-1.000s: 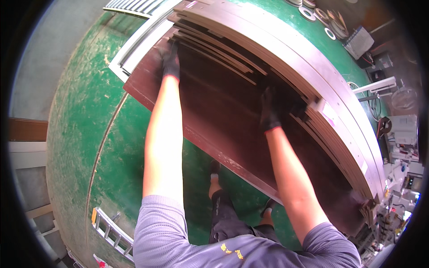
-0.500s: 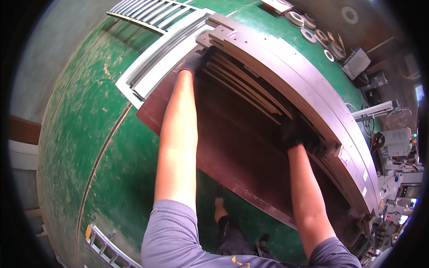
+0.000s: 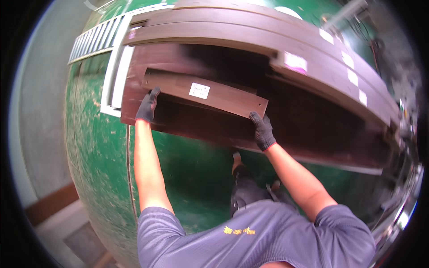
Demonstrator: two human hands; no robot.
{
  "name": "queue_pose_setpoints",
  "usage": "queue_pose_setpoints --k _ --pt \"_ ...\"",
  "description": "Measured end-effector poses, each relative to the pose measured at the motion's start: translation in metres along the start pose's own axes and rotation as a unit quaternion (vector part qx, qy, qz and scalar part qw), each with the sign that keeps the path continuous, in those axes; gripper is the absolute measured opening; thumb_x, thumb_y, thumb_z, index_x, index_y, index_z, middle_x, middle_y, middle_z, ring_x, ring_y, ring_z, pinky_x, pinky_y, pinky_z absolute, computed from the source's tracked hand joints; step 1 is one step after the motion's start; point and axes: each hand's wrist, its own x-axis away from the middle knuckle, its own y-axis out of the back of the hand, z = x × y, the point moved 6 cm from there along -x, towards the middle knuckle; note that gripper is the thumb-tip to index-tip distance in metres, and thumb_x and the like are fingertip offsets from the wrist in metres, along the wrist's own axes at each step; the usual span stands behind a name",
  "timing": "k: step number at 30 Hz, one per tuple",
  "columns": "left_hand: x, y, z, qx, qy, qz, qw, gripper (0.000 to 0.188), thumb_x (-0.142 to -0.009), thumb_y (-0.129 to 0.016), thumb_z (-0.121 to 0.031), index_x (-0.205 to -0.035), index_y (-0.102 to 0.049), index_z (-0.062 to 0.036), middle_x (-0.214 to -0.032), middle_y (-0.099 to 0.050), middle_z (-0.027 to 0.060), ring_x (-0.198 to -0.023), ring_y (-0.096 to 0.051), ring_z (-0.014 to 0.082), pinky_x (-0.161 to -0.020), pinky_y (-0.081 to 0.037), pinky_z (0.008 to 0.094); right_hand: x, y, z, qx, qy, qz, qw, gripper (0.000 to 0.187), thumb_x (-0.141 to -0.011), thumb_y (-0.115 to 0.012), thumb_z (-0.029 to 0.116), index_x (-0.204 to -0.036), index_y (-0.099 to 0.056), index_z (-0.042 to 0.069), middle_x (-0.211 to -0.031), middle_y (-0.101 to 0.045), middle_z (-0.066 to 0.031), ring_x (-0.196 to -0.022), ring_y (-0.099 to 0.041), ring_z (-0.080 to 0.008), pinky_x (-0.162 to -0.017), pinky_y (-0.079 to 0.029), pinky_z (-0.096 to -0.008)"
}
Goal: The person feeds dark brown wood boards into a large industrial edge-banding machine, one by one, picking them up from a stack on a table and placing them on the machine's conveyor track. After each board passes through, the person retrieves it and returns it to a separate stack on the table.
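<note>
Between my two hands is a short stack of brown boards (image 3: 228,100), with a white label on the front board and small holes near its ends. A second board's edge shows behind it. My left hand (image 3: 148,106), in a dark knit glove, is closed round the stack's left end. My right hand (image 3: 262,131), gloved alike, grips the right end, thumb on the front face. The fingers behind the boards are hidden. Below them lies a wide dark reddish-brown sheet (image 3: 134,87). Long brown planks (image 3: 223,33) lie stacked along its far side.
A white frame (image 3: 114,76) stands against the sheet's left end, and a slatted metal rack (image 3: 91,44) lies beyond it. Green floor (image 3: 96,147) runs along the left and under my feet. Blurred equipment stands at the far right.
My hands have come out from under the long planks toward me, bringing the short boards out over the near part of the sheet. The view has turned and shifted.
</note>
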Motion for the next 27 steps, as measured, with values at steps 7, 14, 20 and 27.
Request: queue_pose_setpoints --k 7,14,20,27 --pt "0.144 -0.207 0.045 -0.018 0.076 0.066 0.995 0.049 -0.093 -0.069 -0.028 -0.128 -0.059 0.0032 -0.128 -0.061 0.0048 -0.121 -0.054 0.0161 -0.11 -0.036 0.0342 0.082 0.221 -0.021 -0.002 -0.001 -0.112 0.994 0.061 -0.089 -0.069 0.039 -0.133 -0.053 0.0 -0.12 -0.066 -0.015 -0.111 -0.06 -0.0206 -0.098 -0.045 -0.0343" --pt "0.22 -0.427 0.106 -0.054 0.146 0.14 0.978 0.048 -0.09 -0.072 -0.035 -0.122 -0.064 -0.0015 -0.118 -0.065 0.004 -0.112 -0.057 0.0158 -0.101 -0.04 0.0352 0.137 0.436 -0.059 -0.026 -0.093 -0.4 0.912 0.094 -0.08 -0.075 0.051 -0.145 -0.037 -0.007 -0.14 -0.052 -0.025 -0.129 -0.05 -0.0314 -0.106 -0.041 -0.0382" --pt "0.24 -0.625 0.193 -0.107 0.177 0.219 0.953 0.062 -0.085 -0.072 -0.052 -0.122 -0.067 -0.0029 -0.125 -0.065 0.0066 -0.116 -0.056 0.019 -0.103 -0.039 0.0364 0.151 0.608 -0.119 -0.234 -0.166 -0.494 0.821 0.102 -0.078 -0.076 0.046 -0.149 -0.027 -0.007 -0.148 -0.041 -0.0285 -0.135 -0.045 -0.0367 -0.111 -0.037 -0.0399" --pt "0.377 -0.896 0.208 -0.231 0.097 0.199 0.947 0.073 -0.086 -0.067 -0.06 -0.118 -0.068 0.0053 -0.116 -0.068 0.0141 -0.104 -0.059 0.0213 -0.094 -0.045 0.0374 0.172 0.772 -0.117 -0.335 -0.13 -0.412 0.837 0.072 -0.081 -0.075 0.039 -0.131 -0.043 -0.003 -0.134 -0.051 -0.022 -0.121 -0.049 -0.0356 -0.102 -0.038 -0.051"
